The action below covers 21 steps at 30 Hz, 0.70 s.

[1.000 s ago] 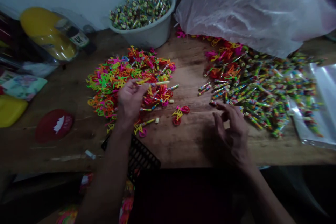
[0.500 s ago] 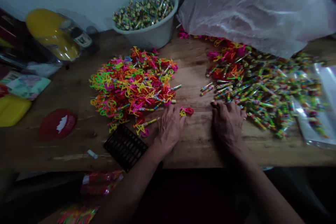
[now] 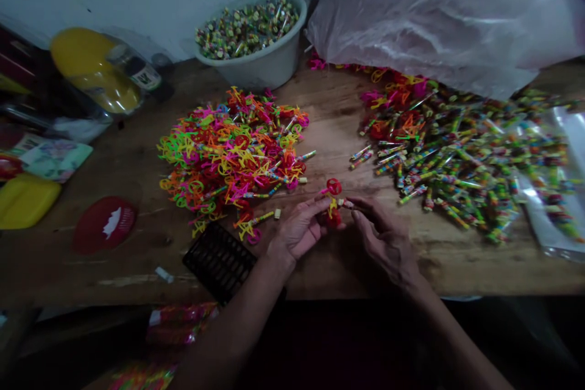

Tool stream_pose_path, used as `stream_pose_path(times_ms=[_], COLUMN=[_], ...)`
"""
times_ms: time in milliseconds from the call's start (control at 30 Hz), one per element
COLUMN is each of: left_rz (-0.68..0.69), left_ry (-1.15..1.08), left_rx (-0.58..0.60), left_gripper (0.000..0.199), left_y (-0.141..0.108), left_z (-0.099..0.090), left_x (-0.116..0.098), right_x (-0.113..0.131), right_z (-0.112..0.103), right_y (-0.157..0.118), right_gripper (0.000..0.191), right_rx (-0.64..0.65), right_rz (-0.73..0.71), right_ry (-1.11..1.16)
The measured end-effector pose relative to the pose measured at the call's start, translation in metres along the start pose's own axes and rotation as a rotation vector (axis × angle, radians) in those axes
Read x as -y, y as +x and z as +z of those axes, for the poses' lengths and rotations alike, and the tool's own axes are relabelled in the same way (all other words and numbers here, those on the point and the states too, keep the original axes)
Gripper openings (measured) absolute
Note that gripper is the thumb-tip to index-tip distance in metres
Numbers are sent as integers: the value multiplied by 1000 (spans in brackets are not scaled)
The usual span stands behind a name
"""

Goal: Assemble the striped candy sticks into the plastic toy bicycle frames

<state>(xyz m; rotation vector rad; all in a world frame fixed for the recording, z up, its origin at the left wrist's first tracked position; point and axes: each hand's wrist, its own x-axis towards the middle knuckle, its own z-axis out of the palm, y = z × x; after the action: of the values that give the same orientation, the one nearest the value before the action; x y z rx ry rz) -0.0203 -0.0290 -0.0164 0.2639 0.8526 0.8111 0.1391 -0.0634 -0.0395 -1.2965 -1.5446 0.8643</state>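
Near the table's front edge, my left hand [image 3: 302, 226] pinches a small red and yellow plastic piece [image 3: 333, 202]. My right hand [image 3: 386, 236] holds a short patterned tube [image 3: 348, 204] between thumb and fingers, its end close to or touching the plastic piece; I cannot tell which. To the left lies a heap of bright plastic pieces [image 3: 237, 149], some with tubes among them. A wide pile of patterned tubes [image 3: 461, 164] spreads over the right side.
A pale tub [image 3: 260, 67] full of tubes stands at the back. Translucent plastic sheeting [image 3: 425, 18] covers the back right. A black slotted tray [image 3: 220, 262], a red disc [image 3: 104, 224] and a yellow container [image 3: 27, 200] lie left; clear bags [image 3: 543, 207] lie right.
My hands have come together from apart. The left has lifted the red and yellow piece from the table, and the right has left the edge of the tube pile with a tube.
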Motion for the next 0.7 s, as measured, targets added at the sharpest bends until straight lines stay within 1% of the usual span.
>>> stream_pose_path(times_ms=[100, 200, 267, 367, 433, 500, 600, 700], left_rz=[-20, -28, -25, -19, 3, 44, 101, 121], left_ry=[-27, -59, -52, -16, 18, 46, 60, 100], left_rx=[7, 18, 30, 34, 31, 23, -5, -35], left_gripper=[10, 11, 11, 12, 15, 18, 20, 24], left_y=[0, 0, 0, -2, -3, -3, -4, -6], left_z=[2, 0, -1, 0, 4, 8, 13, 16], left_x=[5, 6, 6, 6, 8, 12, 17, 20], right_x=[1, 0, -1, -1, -2, -3, -8, -13], right_z=[3, 4, 3, 1, 0, 0, 3, 5], right_y=[1, -1, -3, -3, -3, -4, -7, -10], right_gripper=[21, 19, 19, 18, 18, 17, 16, 17], right_rx=[4, -43, -35, -5, -4, -15, -50, -56], right_rz=[21, 99, 154, 173, 158, 110, 22, -39], right_ry=[39, 91, 135, 161, 156, 128, 45, -34])
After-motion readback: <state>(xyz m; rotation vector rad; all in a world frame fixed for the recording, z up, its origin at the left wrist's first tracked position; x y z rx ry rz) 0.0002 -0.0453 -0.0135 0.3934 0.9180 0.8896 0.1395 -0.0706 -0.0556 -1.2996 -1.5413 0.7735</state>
